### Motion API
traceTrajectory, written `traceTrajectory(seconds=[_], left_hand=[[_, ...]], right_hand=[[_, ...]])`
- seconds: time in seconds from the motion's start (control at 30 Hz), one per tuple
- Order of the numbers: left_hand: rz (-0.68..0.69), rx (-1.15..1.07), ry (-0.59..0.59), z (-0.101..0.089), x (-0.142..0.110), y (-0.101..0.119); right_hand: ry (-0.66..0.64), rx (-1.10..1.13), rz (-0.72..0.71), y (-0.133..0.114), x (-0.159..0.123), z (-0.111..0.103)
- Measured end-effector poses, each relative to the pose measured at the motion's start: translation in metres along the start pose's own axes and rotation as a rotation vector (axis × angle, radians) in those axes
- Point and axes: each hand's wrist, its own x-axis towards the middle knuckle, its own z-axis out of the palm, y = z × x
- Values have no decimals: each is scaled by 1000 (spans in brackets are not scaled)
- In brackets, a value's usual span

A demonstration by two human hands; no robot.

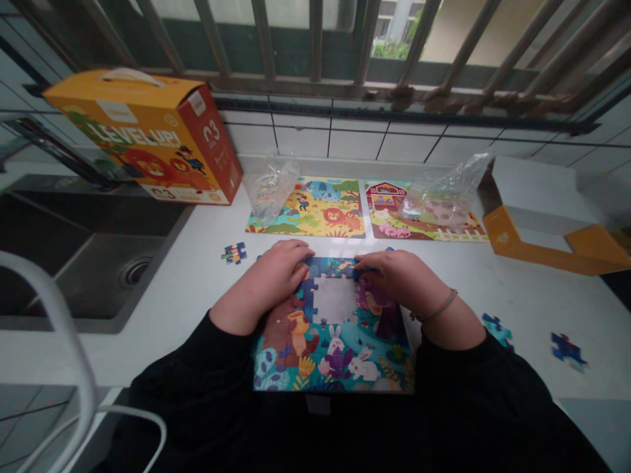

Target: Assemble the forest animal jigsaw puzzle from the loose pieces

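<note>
A jigsaw puzzle (340, 355) with rabbits and other animals lies in front of me, its pieces joined around a square gap that shows the white counter. My left hand (283, 269) is closed at the puzzle's upper left, thumb and fingers by the top edge. Across the gap, my right hand (392, 276) bends over the upper right part, its fingertips pressed together on the top border. Both hands cover the pieces under them. To the left is a small cluster of joined pieces (233, 253). Loose pieces (497, 330) and a dark blue piece (568, 351) lie right.
Two picture sheets (340, 217) lie behind the puzzle, with crumpled clear plastic bags (273, 187) on them. An orange puzzle box (148, 138) stands back left beside the sink (113, 322). An opened box (537, 210) is at right. A white hose (69, 335) rises at left.
</note>
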Motion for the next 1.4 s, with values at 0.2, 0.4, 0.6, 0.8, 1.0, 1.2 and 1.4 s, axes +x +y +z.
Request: traceTrajectory(seconds=[0.2,0.4,0.6,0.8,1.0,1.2,1.4], left_hand=[[-546,318,254,-26,-16,-28],[-802,376,223,-28,-33,-52],[-862,358,70,-27,-29,-45],[-856,341,80,-34,-28,-41],[-865,314,121,-37,-29,-38],[-773,285,205,-37,-29,-47],[-743,279,213,-38,-29,-46]], right_hand=[[73,72,-19,4,-7,-13],[335,-20,397,40,-25,-29],[120,-40,385,52,-28,-15],[95,9,445,37,-23,-19],[69,154,458,30,-22,-23],[172,537,524,36,-22,-17],[46,604,549,34,-17,-6]])
